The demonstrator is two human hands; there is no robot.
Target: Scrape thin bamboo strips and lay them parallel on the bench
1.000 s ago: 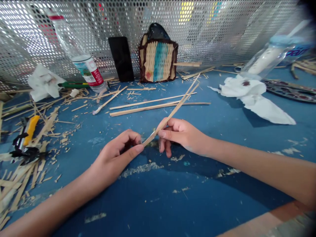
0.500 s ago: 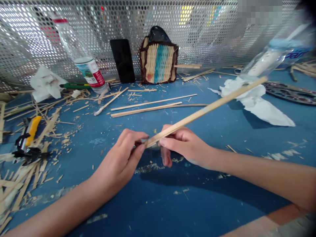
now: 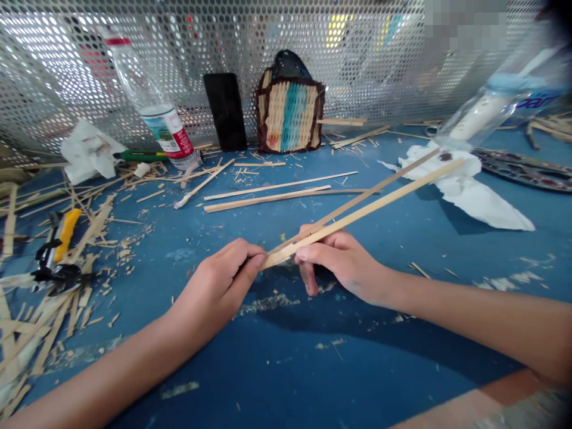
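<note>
The left hand (image 3: 223, 277) pinches the near ends of two long, flat, pale wooden strips (image 3: 375, 208) between thumb and fingers. The right hand (image 3: 351, 262) grips just beside it, thumb against the lighter strip. Reference: the dark-edged woven block with a turquoise stripe (image 3: 292, 116). The held strips are located in front of it, diverging toward its right. A black rectangular smartphone (image 3: 226, 113) stands immediately left of it; a crumpled white tissue (image 3: 467, 185) lies to its right.
</note>
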